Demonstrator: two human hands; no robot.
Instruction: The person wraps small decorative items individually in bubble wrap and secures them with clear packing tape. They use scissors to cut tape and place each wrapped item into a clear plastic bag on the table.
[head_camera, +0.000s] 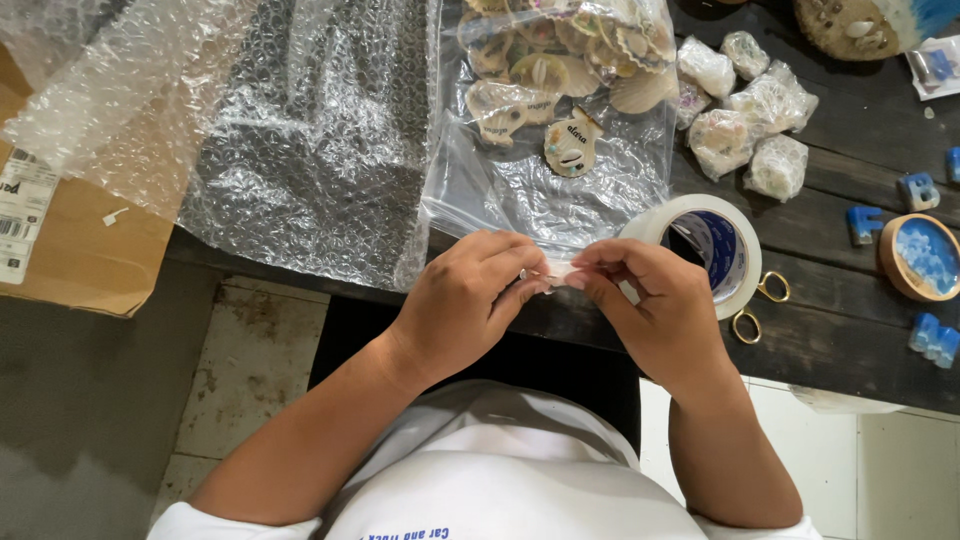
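Tape strip, seemingly crosswise, between left hand and right hand

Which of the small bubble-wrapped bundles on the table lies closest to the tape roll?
The lowest bundle of the cluster, at its right edge. It sits just above the tape roll, while the other wrapped bundles lie farther up the dark table.

A dark wooden plank table stands over a stained, pale tiled floor in even light.
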